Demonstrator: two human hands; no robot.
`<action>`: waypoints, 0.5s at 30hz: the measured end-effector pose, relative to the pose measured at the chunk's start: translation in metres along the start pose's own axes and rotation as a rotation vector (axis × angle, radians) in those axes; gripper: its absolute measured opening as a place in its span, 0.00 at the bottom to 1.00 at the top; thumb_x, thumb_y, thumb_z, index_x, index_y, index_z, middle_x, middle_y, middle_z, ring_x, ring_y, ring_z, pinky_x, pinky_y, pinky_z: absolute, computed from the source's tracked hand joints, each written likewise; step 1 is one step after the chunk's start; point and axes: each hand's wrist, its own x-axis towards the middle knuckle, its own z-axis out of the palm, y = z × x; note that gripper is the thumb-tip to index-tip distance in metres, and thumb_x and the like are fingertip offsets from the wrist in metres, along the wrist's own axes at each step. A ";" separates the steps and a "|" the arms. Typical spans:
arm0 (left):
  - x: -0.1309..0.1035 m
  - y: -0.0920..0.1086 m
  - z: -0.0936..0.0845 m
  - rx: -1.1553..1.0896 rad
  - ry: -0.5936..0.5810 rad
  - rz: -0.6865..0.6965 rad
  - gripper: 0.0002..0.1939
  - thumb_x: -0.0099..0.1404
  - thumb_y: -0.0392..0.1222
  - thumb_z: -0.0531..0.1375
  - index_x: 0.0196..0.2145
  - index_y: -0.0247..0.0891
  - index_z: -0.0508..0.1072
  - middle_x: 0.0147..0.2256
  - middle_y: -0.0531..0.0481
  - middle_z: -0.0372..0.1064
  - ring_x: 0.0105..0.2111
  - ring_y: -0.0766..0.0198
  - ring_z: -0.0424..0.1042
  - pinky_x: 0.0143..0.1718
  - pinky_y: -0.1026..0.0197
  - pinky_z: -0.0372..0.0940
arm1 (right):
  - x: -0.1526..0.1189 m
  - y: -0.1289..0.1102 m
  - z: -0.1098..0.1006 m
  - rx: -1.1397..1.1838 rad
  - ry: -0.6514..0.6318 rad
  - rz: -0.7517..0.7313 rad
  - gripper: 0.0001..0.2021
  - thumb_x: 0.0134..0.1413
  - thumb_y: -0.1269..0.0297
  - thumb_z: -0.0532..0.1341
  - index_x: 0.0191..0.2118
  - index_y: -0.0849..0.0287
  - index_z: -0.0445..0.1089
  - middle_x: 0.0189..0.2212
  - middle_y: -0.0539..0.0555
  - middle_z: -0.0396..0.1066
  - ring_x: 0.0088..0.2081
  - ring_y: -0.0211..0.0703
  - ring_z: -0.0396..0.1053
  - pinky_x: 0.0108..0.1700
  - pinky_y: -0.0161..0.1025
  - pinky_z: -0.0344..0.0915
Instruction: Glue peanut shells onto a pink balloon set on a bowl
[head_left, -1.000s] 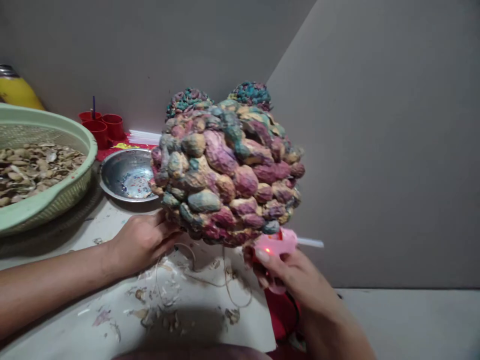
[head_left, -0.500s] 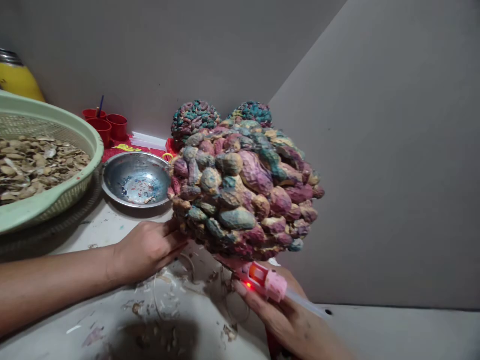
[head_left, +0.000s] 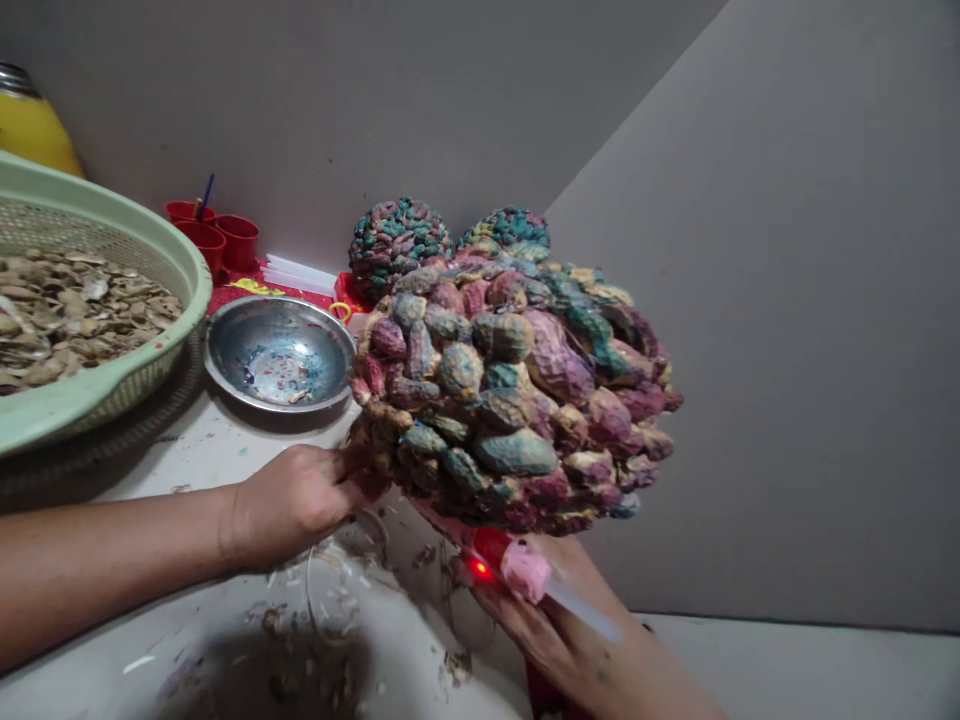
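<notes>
Grey walls (head_left: 787, 300) rise behind a white counter (head_left: 229, 440) strewn with scraps (head_left: 457, 668). One large peanut-shell ball (head_left: 517, 390) seems held up over it. The left hand (head_left: 304, 500) grips the ball's lower left edge, fingertips hidden, and is the nearer, touching it. Beneath the ball, the right hand (head_left: 555, 640) wraps one pink glue gun (head_left: 525, 570), its long axis slanting up-left under the ball, nozzle hidden. Behind the ball stand two smaller balls (head_left: 401, 245); left of it, one metal bowl (head_left: 281, 385), one green basket (head_left: 45, 415) and three red cups (head_left: 238, 243).
</notes>
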 end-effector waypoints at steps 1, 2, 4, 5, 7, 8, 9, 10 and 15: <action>0.000 0.000 0.000 0.005 0.001 0.025 0.11 0.71 0.35 0.50 0.46 0.39 0.68 0.37 0.45 0.76 0.32 0.61 0.76 0.33 0.61 0.72 | 0.000 0.000 0.000 -0.018 -0.015 0.001 0.11 0.63 0.70 0.50 0.34 0.57 0.68 0.28 0.56 0.72 0.29 0.42 0.70 0.32 0.35 0.68; 0.000 -0.001 0.000 0.005 0.011 0.043 0.11 0.70 0.34 0.50 0.48 0.37 0.67 0.37 0.44 0.76 0.32 0.60 0.76 0.32 0.61 0.71 | 0.000 0.000 0.000 -0.036 -0.027 -0.002 0.11 0.62 0.71 0.50 0.33 0.58 0.68 0.27 0.56 0.71 0.28 0.42 0.69 0.31 0.35 0.67; 0.001 -0.001 0.001 0.009 0.030 0.053 0.11 0.70 0.33 0.50 0.49 0.36 0.65 0.37 0.44 0.75 0.30 0.59 0.76 0.30 0.60 0.71 | 0.002 -0.001 -0.001 -0.079 -0.041 -0.020 0.11 0.62 0.72 0.49 0.32 0.58 0.67 0.27 0.55 0.70 0.27 0.42 0.68 0.29 0.35 0.65; 0.001 -0.001 0.001 0.017 0.039 0.050 0.11 0.69 0.32 0.50 0.48 0.36 0.64 0.36 0.45 0.75 0.29 0.60 0.75 0.30 0.60 0.70 | 0.003 -0.002 -0.002 -0.102 -0.039 -0.032 0.11 0.62 0.72 0.49 0.32 0.58 0.66 0.27 0.55 0.70 0.27 0.42 0.68 0.29 0.35 0.65; 0.001 0.000 0.003 0.039 0.045 0.038 0.10 0.69 0.32 0.49 0.47 0.37 0.64 0.34 0.46 0.74 0.27 0.61 0.74 0.28 0.61 0.69 | 0.007 -0.007 -0.004 -0.134 -0.028 -0.047 0.11 0.61 0.73 0.49 0.33 0.58 0.66 0.28 0.56 0.71 0.28 0.43 0.68 0.30 0.36 0.65; 0.001 -0.001 0.004 0.048 0.046 0.033 0.09 0.69 0.32 0.49 0.46 0.37 0.64 0.33 0.47 0.74 0.26 0.62 0.73 0.27 0.62 0.67 | 0.010 -0.009 -0.006 -0.138 -0.028 -0.052 0.10 0.61 0.73 0.49 0.34 0.58 0.66 0.28 0.56 0.72 0.29 0.43 0.69 0.32 0.36 0.66; 0.000 -0.001 0.005 0.053 0.046 0.029 0.08 0.69 0.32 0.50 0.45 0.37 0.64 0.32 0.47 0.73 0.26 0.63 0.72 0.26 0.62 0.66 | 0.012 -0.012 -0.007 -0.134 -0.031 -0.051 0.10 0.61 0.74 0.49 0.35 0.58 0.66 0.29 0.56 0.72 0.30 0.44 0.70 0.33 0.36 0.66; 0.000 -0.001 0.005 0.056 0.048 0.027 0.07 0.69 0.32 0.50 0.43 0.36 0.64 0.32 0.47 0.72 0.25 0.63 0.71 0.26 0.62 0.65 | 0.014 -0.015 -0.009 -0.131 -0.037 -0.050 0.10 0.61 0.73 0.49 0.36 0.58 0.66 0.30 0.56 0.72 0.31 0.44 0.70 0.34 0.36 0.67; -0.001 -0.001 0.008 0.057 0.065 0.028 0.06 0.69 0.32 0.50 0.42 0.35 0.64 0.29 0.48 0.71 0.25 0.61 0.70 0.24 0.61 0.63 | 0.023 -0.024 -0.014 -0.192 -0.059 -0.039 0.12 0.62 0.72 0.48 0.33 0.57 0.66 0.31 0.58 0.74 0.32 0.45 0.71 0.33 0.37 0.66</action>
